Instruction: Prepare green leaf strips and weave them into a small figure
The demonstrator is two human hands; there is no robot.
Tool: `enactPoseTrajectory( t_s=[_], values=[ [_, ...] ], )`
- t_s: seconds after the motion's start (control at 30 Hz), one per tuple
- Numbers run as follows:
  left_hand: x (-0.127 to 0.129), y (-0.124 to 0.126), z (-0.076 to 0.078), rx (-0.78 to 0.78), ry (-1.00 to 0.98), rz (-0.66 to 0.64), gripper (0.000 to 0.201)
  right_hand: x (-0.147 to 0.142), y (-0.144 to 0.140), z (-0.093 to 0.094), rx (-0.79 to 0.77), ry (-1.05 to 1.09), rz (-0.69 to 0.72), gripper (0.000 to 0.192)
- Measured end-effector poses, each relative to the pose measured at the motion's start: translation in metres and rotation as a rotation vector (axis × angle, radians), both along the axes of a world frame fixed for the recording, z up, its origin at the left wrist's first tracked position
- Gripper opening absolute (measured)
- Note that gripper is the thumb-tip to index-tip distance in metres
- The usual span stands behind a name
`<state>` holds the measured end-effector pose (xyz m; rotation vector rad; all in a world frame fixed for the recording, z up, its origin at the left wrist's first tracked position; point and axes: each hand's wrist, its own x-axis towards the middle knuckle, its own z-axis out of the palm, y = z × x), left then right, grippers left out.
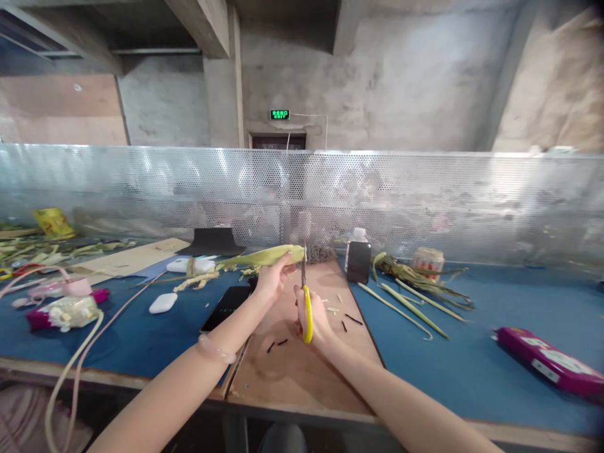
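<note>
A pale green leaf [264, 257], long and tapered like a corn husk, is pinched in my left hand [274, 278] above the wooden board. Its broad end points right. My right hand [312, 314] grips yellow-handled scissors [308, 314] with the blades pointing up and away from me. The blades stand at the leaf's right end; whether they are parted I cannot tell. Below my hands the brown board [302, 377] carries small pale scraps and several short black bits [353, 319].
Left lie a dark phone [226, 308], a white case [163, 303], cables and a purple packet [42, 319]. Right are a dark bottle [358, 257], a bundle of dried leaves [419, 280], loose green strips [415, 309] and a purple pack [547, 358]. A perforated metal screen [425, 201] stands behind.
</note>
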<state>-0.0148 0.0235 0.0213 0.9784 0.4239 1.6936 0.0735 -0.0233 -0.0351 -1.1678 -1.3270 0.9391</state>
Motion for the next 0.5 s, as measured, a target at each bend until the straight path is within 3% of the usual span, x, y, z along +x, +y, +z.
enactPoseTrajectory(
  t_s=[0.2, 0.5],
  values=[
    [0.0016, 0.0000, -0.0023, 0.001, 0.038, -0.016, 0.039, -0.0015, -0.0001, -0.0022, -0.027, -0.006, -0.005, 0.032],
    [0.0027, 0.0000, -0.0031, -0.046, 0.069, -0.001, 0.032, 0.0002, 0.0053, -0.0081, 0.019, 0.001, -0.022, 0.032]
  ],
)
